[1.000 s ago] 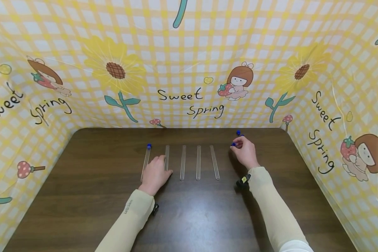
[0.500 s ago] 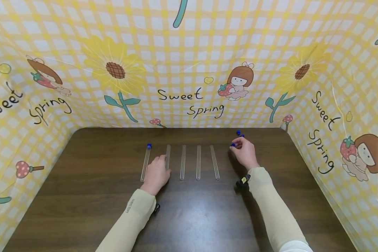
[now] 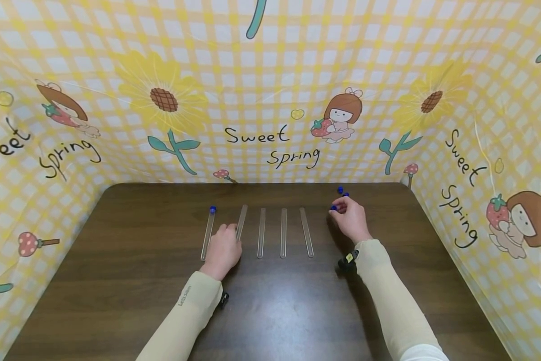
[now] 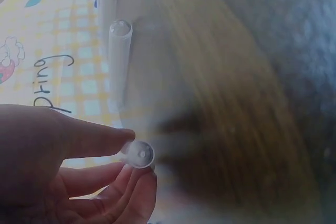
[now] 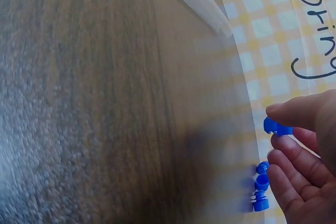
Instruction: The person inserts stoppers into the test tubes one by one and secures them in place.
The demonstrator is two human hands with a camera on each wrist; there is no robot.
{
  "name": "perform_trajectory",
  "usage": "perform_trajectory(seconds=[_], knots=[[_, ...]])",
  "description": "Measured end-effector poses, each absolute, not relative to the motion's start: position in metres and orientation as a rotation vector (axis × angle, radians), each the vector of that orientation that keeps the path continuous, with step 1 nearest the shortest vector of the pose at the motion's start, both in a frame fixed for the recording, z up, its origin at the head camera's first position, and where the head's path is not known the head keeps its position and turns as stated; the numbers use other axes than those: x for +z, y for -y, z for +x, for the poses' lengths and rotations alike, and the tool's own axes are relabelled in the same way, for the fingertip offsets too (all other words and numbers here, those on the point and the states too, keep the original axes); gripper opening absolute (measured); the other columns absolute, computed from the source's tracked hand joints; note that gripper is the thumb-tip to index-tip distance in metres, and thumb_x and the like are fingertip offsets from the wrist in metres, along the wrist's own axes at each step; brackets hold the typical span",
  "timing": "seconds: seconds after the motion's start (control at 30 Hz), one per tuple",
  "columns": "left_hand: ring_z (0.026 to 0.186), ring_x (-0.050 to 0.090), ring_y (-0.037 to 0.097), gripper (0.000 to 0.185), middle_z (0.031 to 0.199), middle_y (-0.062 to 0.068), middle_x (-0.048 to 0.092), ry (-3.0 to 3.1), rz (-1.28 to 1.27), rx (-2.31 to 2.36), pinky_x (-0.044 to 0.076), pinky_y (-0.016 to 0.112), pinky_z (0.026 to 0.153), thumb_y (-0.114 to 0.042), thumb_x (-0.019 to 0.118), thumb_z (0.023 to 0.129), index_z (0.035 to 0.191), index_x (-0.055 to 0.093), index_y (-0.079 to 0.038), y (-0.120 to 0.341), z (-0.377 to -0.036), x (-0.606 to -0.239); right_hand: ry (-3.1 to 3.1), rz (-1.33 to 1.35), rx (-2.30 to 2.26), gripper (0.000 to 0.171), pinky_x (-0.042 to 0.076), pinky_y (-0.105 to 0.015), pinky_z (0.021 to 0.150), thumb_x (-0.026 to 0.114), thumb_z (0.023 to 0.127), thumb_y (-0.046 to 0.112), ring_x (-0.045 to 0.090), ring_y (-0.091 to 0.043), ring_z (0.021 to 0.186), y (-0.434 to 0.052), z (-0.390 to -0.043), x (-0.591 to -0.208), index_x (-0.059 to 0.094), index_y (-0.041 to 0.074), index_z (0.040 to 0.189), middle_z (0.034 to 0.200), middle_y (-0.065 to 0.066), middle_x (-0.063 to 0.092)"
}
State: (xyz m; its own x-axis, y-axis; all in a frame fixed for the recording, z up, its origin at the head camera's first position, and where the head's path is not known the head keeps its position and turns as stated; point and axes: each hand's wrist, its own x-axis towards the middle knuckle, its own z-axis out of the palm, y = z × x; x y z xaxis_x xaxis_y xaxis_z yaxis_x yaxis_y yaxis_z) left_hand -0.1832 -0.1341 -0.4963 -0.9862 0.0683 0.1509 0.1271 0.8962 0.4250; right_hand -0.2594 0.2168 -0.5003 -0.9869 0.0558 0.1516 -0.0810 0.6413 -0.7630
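Resting on the dark wooden desk, the left hand pinches the near end of a clear tube between thumb and fingers; the left wrist view shows the rounded closed end of that tube caught at the fingertips. The tube is second from the left in a row of five lying side by side, and it slants a little to the right at its far end. Just left of the hand lies a capped tube, a blue cap on its far end. To the right lie three open tubes, roughly parallel and apart from one another.

Farther back and to the right, the right hand pinches a blue cap between thumb and forefinger, lifted just off the desk. Beside its fingers, a few loose caps sit in a small cluster on the desk near the back edge. Behind and around the desk stands a yellow checked backdrop printed with sunflowers and the words "Sweet Spring".
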Motion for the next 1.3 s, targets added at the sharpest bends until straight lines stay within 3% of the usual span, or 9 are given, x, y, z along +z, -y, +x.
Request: perform_trajectory(seconds=[0.23, 0.7, 1.3], knots=[[0.078, 0.064, 0.044, 0.033, 0.104, 0.026, 0.06, 2.861, -0.161, -0.694, 0.054, 0.054, 0.072, -0.001, 0.064, 0.092, 0.123, 0.062, 0.011, 0.133, -0.184, -0.495, 2.709, 0.01, 1.268, 0.023, 0.051, -0.047, 0.086, 0.076, 0.092, 0.008, 0.062, -0.032, 0.096, -0.215, -0.259, -0.497, 0.067, 0.0, 0.112, 0.104, -0.016, 0.065], [0.078, 0.065, 0.042, 0.039, 0.088, 0.022, 0.07, 2.808, -0.186, -0.746, 0.051, 0.055, 0.069, -0.002, 0.067, 0.093, 0.131, 0.06, 0.003, 0.133, -0.186, -0.492, 2.689, 0.035, 1.275, 0.02, 0.052, -0.046, 0.086, 0.077, 0.091, 0.009, 0.063, -0.032, 0.094, -0.214, -0.258, -0.496, 0.071, 0.0, 0.108, 0.101, -0.016, 0.066], [0.09, 0.066, 0.041, 0.037, 0.104, 0.016, 0.073, 2.777, -0.201, -0.782, 0.053, 0.055, 0.072, -0.005, 0.069, 0.093, 0.129, 0.067, -0.003, 0.124, -0.185, -0.489, 2.652, 0.062, 1.314, 0.022, 0.052, -0.046, 0.087, 0.075, 0.094, 0.011, 0.065, -0.031, 0.096, -0.211, -0.254, -0.495, 0.07, 0.0, 0.112, 0.104, -0.016, 0.068]])
